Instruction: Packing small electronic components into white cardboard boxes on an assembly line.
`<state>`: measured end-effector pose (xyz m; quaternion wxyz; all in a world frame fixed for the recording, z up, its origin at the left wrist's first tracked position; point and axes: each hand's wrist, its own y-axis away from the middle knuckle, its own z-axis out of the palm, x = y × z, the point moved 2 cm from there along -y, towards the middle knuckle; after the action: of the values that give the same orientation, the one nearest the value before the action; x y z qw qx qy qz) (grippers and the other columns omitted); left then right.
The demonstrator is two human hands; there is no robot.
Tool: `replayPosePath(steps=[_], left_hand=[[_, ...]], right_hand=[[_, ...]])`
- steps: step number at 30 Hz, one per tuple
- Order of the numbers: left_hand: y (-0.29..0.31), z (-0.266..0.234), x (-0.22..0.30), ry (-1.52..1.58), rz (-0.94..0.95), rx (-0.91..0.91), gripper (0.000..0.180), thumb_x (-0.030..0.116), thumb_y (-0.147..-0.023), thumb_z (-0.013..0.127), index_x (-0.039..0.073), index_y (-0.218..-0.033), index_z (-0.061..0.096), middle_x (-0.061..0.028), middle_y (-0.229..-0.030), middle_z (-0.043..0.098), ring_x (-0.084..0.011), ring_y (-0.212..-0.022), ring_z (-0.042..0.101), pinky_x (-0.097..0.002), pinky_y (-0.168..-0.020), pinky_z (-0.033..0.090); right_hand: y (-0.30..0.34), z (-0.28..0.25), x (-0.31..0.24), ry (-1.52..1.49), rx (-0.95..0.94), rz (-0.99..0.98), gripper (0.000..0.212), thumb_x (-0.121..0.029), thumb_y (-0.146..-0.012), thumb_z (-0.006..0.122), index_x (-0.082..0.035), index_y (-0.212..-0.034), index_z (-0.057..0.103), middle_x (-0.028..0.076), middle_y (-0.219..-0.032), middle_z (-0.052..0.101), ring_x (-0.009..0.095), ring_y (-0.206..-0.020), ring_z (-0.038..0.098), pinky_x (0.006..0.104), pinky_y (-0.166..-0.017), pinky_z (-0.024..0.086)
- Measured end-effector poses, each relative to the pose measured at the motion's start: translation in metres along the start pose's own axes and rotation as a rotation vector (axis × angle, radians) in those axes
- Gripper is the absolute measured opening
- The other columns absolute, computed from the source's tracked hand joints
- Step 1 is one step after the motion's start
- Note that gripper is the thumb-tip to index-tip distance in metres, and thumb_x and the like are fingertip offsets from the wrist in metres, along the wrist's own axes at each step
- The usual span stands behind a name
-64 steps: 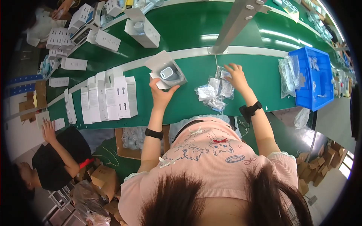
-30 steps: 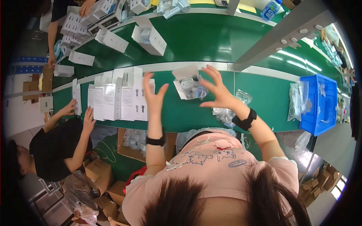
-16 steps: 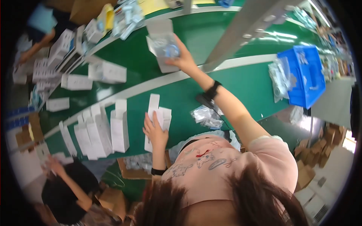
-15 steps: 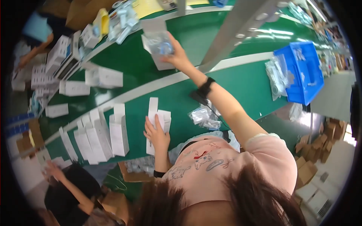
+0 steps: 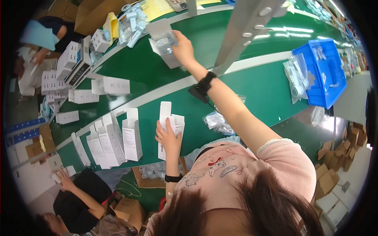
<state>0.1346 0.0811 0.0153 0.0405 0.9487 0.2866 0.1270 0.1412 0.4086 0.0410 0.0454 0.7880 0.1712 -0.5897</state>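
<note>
My left hand [image 5: 170,138] is wrapped round an upright white carton [image 5: 178,125] near the front edge of the green bench, its fingers across the face and its thumb on the right side. The carton's tall top flap stands up. Reaching far forward, my right hand [image 5: 183,48] grips the right side of another open white box [image 5: 170,61] on the far green strip. A clear plastic bag [image 5: 164,44] lies in that box's mouth; what is inside the bag is too blurred to name. The right fingertips are partly hidden.
Several white cartons [image 5: 132,135] stand left of my left hand, and more lie on the far strip [image 5: 114,85]. Small clear bags [image 5: 217,122] lie under my right forearm. A blue bin [image 5: 328,78] sits at the right, a metal post [image 5: 240,39] rises ahead. A co-worker's hand [image 5: 65,179] shows lower left.
My right hand has shifted along the box's right side, and its thumb no longer shows across the front. My left hand still holds its carton. The whole view has shifted slightly.
</note>
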Motion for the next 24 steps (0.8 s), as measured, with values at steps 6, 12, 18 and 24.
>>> replayPosePath(steps=[6, 12, 18, 24], left_hand=[[-0.027, -0.005, 0.022, 0.006, -0.085, -0.093, 0.098, 0.02, -0.055, 0.079, 0.021, -0.135, 0.023, -0.0197, -0.13, 0.024, -0.0402, -0.116, 0.031, -0.0515, -0.091, 0.028], [-0.028, -0.018, 0.015, -0.078, -0.211, 0.004, 0.098, 0.025, -0.052, 0.081, 0.025, -0.133, 0.025, -0.0188, -0.123, 0.028, -0.0402, -0.111, 0.036, -0.0524, -0.088, 0.032], [-0.009, -0.036, 0.034, 0.164, -0.229, -0.12, 0.086, 0.029, -0.054, 0.079, 0.024, -0.126, 0.033, -0.0186, -0.111, 0.035, -0.0388, -0.102, 0.042, -0.051, -0.081, 0.039], [0.022, -0.067, 0.065, 0.398, -0.03, 0.094, 0.083, 0.024, -0.053, 0.08, 0.018, -0.123, 0.035, -0.0184, -0.11, 0.038, -0.0364, -0.102, 0.045, -0.0414, -0.084, 0.041]], right_hand=[[0.02, -0.025, 0.011, -0.072, 0.236, -0.231, 0.059, -0.019, -0.073, 0.065, -0.008, -0.125, 0.039, 0.01, -0.108, 0.053, 0.024, -0.098, 0.054, 0.0336, -0.083, 0.043], [0.126, -0.184, 0.054, 0.382, -0.155, -0.028, 0.021, -0.014, -0.074, 0.058, -0.004, -0.091, 0.064, 0.012, -0.083, 0.065, 0.025, -0.077, 0.062, 0.0333, -0.067, 0.048], [0.174, -0.429, 0.18, 1.59, 0.116, 0.448, 0.057, -0.031, -0.068, 0.069, -0.012, -0.118, 0.047, 0.015, -0.105, 0.056, 0.029, -0.097, 0.053, 0.0428, -0.082, 0.043], [0.187, -0.481, 0.215, 1.512, 0.291, 0.611, 0.068, -0.022, -0.066, 0.071, -0.021, -0.125, 0.037, 0.014, -0.115, 0.045, 0.033, -0.103, 0.046, 0.0468, -0.075, 0.046]])
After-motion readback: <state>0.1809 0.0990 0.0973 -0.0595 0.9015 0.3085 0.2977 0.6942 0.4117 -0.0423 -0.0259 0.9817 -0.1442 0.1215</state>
